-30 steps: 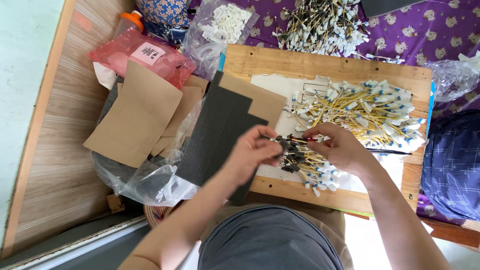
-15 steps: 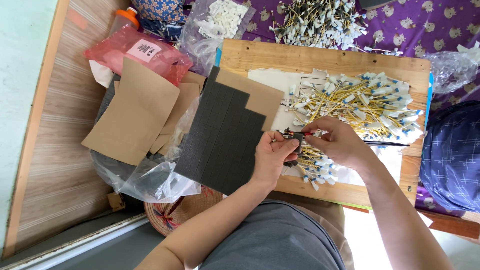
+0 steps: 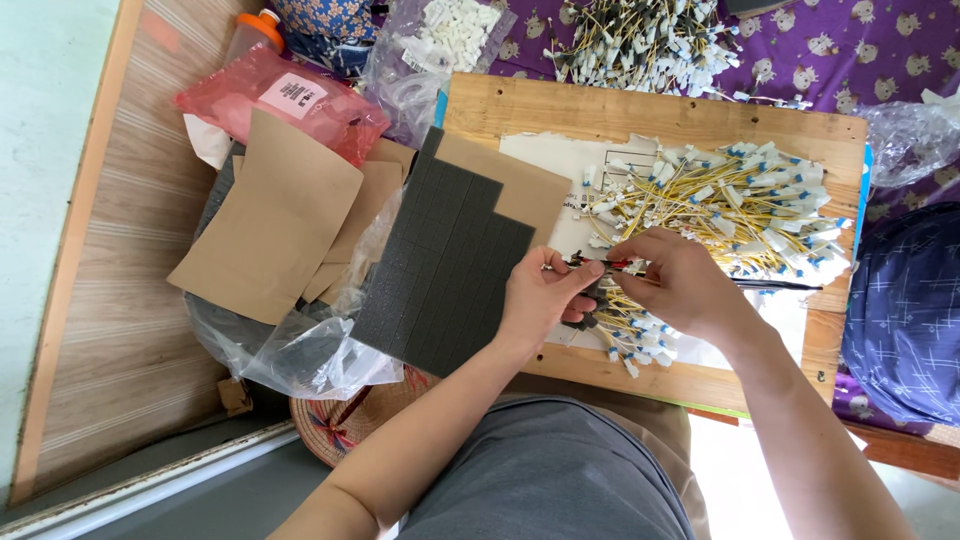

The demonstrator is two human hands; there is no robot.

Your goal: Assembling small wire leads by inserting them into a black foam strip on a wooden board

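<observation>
Both hands have closed in since 1 second ago: left hand (image 3: 540, 295) and right hand (image 3: 675, 285) now pinch, fingers together, apparently 1 thin wire assembly (image 3: 592, 265) over the wooden tabletop (image 3: 640, 115) beside the dark foam sheet (image 3: 445, 255).

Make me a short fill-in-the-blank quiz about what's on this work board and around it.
1. The pile of wires on the wooden board is mostly ____ in colour.
2. The dark foam sheet is cut into a grid of small ____.
3. The left hand and right hand meet over a small bundle of ____.
4. The bag beside the brown cardboard is ____ in colour.

Missing words: yellow; squares; wires; red
</observation>
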